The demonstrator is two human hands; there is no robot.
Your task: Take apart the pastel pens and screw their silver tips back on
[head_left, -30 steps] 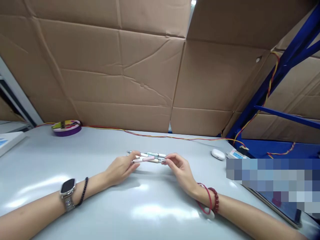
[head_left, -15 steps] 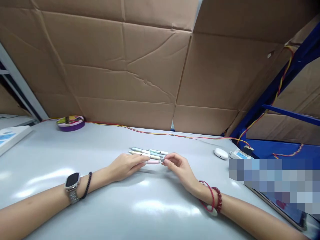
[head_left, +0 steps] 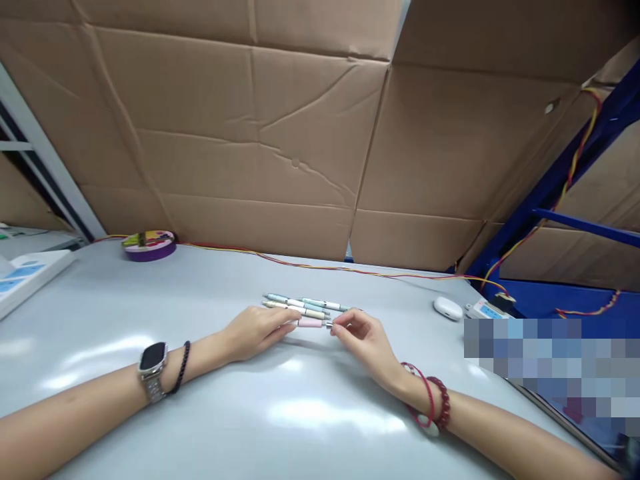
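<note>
Both hands pinch the pink pen point(head_left: 310, 323) — left hand point(head_left: 255, 331) and right hand point(head_left: 361, 337) at opposite ends — likely lining it up beside the other pens point(head_left: 300, 306), which calls for a small, even nudge.

the pens point(head_left: 300, 308) lying on the pale grey table point(head_left: 210, 400) are white with mint, cream and pink bands, the pink pen point(head_left: 310, 323) nearest the hands. the left wrist carries a black-faced silver watch point(head_left: 153, 363) and a black bead bracelet point(head_left: 181, 367), the right wrist red bracelets point(head_left: 430, 400). brown cardboard point(head_left: 250, 133) lines the far edge, with a red-and-yellow wire point(head_left: 325, 269), a purple tin point(head_left: 149, 246) near the far left corner, a white case point(head_left: 447, 307) and a blue frame point(head_left: 560, 180) at the right.
</note>
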